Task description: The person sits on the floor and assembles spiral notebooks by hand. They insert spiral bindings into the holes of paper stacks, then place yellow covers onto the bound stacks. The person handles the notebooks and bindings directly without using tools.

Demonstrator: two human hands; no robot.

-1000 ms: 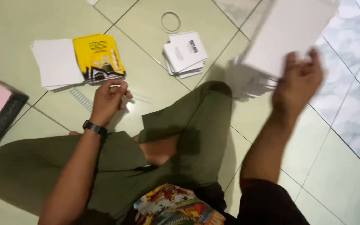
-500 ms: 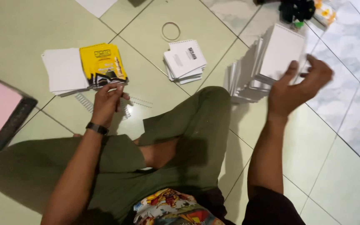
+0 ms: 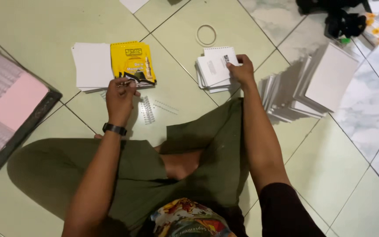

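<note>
I note right hand grasping the small white booklets, left hand pinching the yellow booklet; leaning white stack appears finished, binding coil unused.

A small stack of white booklets lies flat on the green tiled floor, right of the yellow-covered booklet; its sheets are slightly fanned, the top cover white with a small dark printed patch near its upper right corner. The yellow-covered booklet lies flat, face up, overlapping a white paper stack on its left. A white spiral binding coil lies just below the yellow-covered booklet.
</note>
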